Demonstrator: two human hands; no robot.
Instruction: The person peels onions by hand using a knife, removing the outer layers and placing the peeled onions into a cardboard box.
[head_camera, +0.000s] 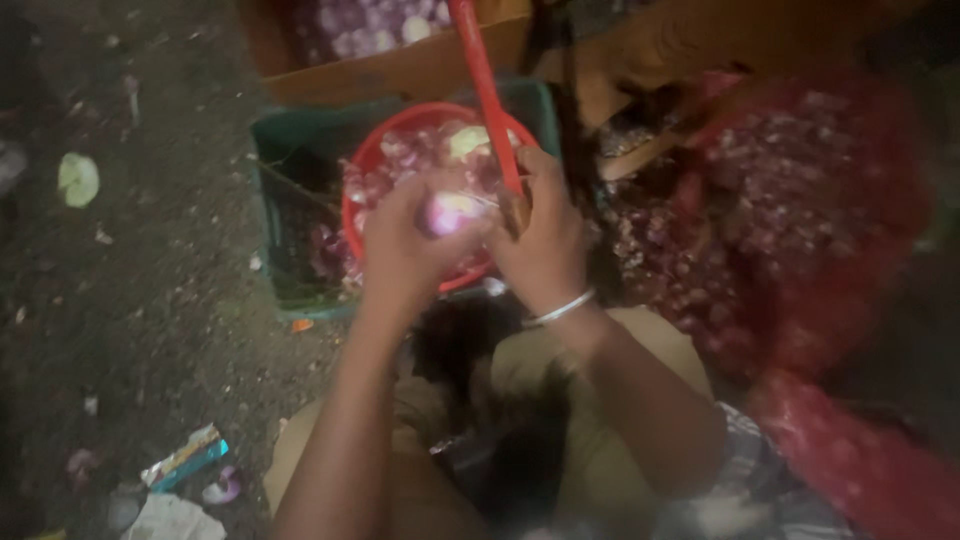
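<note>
Your left hand is curled around a peeled onion, fingers closed on it. Your right hand sits just beside it at 3 o'clock, gripped around a knife with a red handle that runs up toward 12. A bangle sits on that wrist. Both hands are over a red bowl of onion peels, set in a green crate. Red mesh sack of onions at 3 o'clock. Litter on the ground at 8.

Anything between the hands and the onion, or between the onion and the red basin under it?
Nothing visible. The left hand holds the onion directly, the right hand touches it, and they sit right over the red basin.
</note>
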